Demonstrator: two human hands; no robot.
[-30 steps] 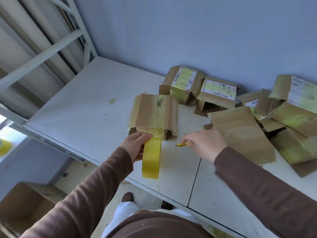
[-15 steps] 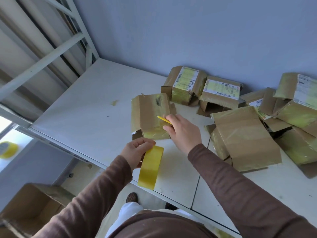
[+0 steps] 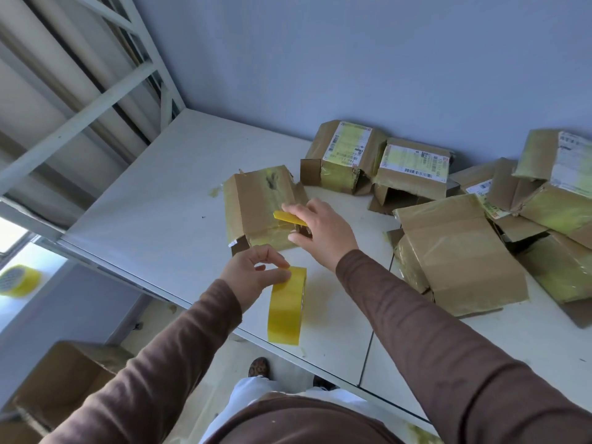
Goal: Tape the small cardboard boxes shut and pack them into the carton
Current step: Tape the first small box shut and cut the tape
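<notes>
**boxnoob:** ok so where's everything on the white table (image 3: 153,200)?

**tapeguy42:** The small box (image 3: 261,206) being worked on sits about dead center, brown cardboard with yellowish tape over it. The right hand (image 3: 320,230) rests on its near right corner, fingers curled around a thin yellow cutter (image 3: 288,217) that points toward 10 o'clock across the box top. The left hand (image 3: 253,274) is just beside the box at 6 o'clock, thumb and fingers pinching the top edge of a yellow tape roll (image 3: 286,306), which stands on edge at the table's near rim.

**boxnoob:** and the other boxes?

**tapeguy42:** Piled from 1 to 3 o'clock against the blue wall (image 3: 352,59). Two labelled boxes (image 3: 378,155) at 1 o'clock, then a bigger heap of boxes (image 3: 480,238) at 3. The open carton (image 3: 64,386) is on the floor at 8 o'clock, below the table. A second tape roll (image 3: 19,280) shows at 9 o'clock, far left, on a bright ledge.
</notes>
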